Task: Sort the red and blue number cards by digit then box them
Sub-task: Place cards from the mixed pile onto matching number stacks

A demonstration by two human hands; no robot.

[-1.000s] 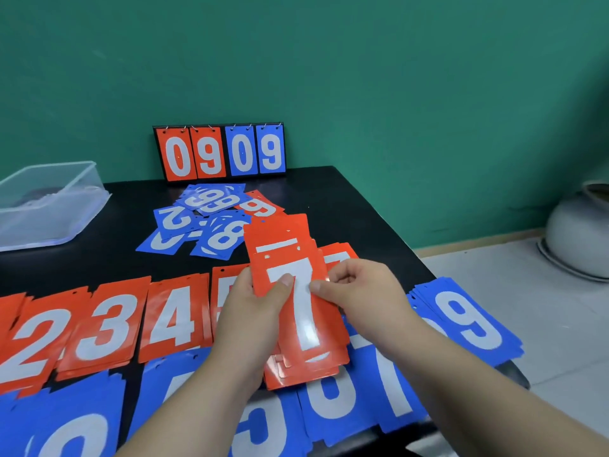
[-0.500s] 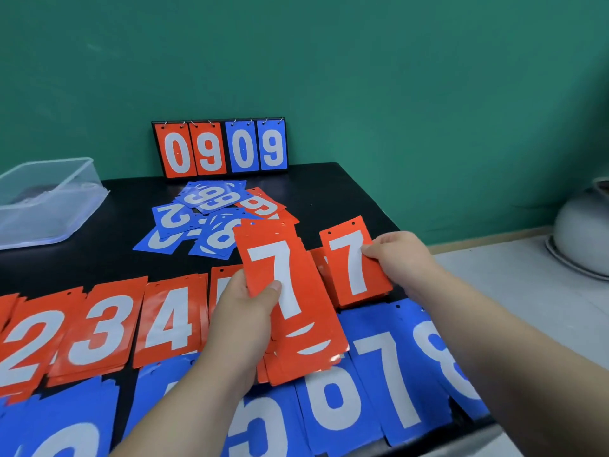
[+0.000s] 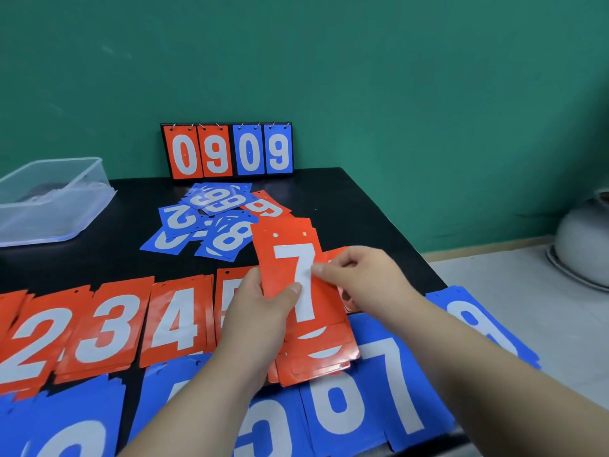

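My left hand (image 3: 260, 311) grips a fanned stack of red cards (image 3: 316, 351) above the table, a red 7 card (image 3: 293, 258) on top. My right hand (image 3: 365, 278) pinches that top 7 card at its right edge with thumb and forefinger. On the black table (image 3: 346, 206) lie sorted red piles: 2 (image 3: 26, 338), 3 (image 3: 105, 328), 4 (image 3: 178, 318), and 5 (image 3: 227, 291) partly hidden by my left hand. Blue piles run along the near edge, among them 6 (image 3: 336, 410), 7 (image 3: 398, 384) and 8 (image 3: 474, 328). A red pile behind my right hand is mostly hidden.
Unsorted blue and red cards (image 3: 217, 222) lie heaped in the table's middle. A flip scoreboard (image 3: 227, 150) reading 0909 stands against the green wall. A clear plastic box (image 3: 49, 199) sits at the far left. A white pot (image 3: 583, 249) stands on the floor at right.
My right hand had laid a red 7 card on the pile to the right. It has come back to the held stack and now pinches the top 7 card.
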